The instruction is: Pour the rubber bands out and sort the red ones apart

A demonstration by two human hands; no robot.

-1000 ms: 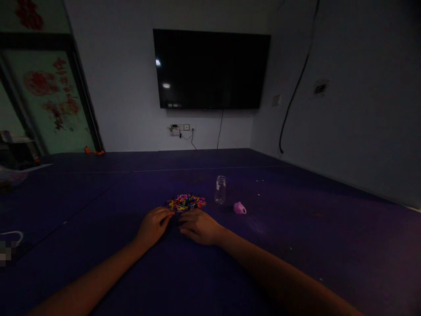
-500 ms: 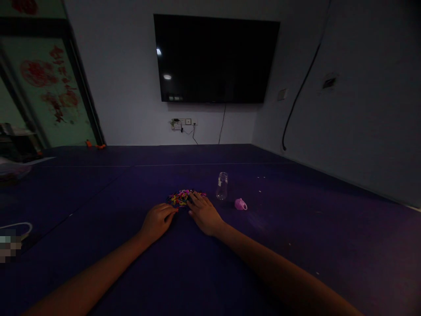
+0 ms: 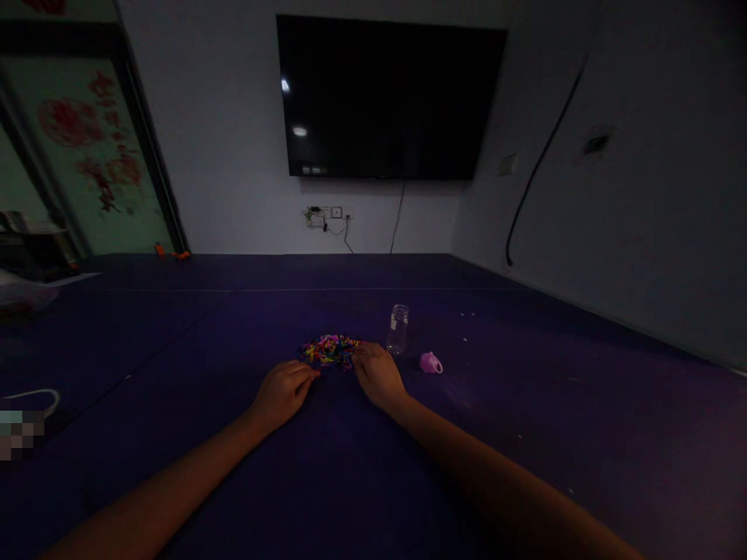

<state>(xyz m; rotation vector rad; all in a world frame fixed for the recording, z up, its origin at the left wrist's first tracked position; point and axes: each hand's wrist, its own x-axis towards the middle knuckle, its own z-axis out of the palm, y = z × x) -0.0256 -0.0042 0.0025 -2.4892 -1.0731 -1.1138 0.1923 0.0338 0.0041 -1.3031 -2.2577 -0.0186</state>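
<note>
A loose pile of small multicoloured loops that look like rubber bands [image 3: 330, 350] lies on the dark blue surface. Just in front of its left end rests my left hand [image 3: 285, 391], thumb and fingers pinched together; what they hold, if anything, is too small to make out. My right hand [image 3: 379, 376] is at the pile's right edge with its fingers curled down and their tips partly hidden. Behind it stands an uncapped clear bottle [image 3: 398, 330], upright. A pink lid with a loop handle [image 3: 430, 362] lies to the right of the bottle.
The wide blue surface [image 3: 233, 482] runs back to a wall with a television [image 3: 391, 101] and sockets [image 3: 335, 212]. At the left edge are a pale looped handle [image 3: 52, 400] and a plastic bag [image 3: 23, 294]. Small white specks dot the right side.
My right hand has drawn to the right along the pile, and its spread fingers have curled in. My left hand keeps its pinch beside the pile. The view has shifted slightly.
</note>
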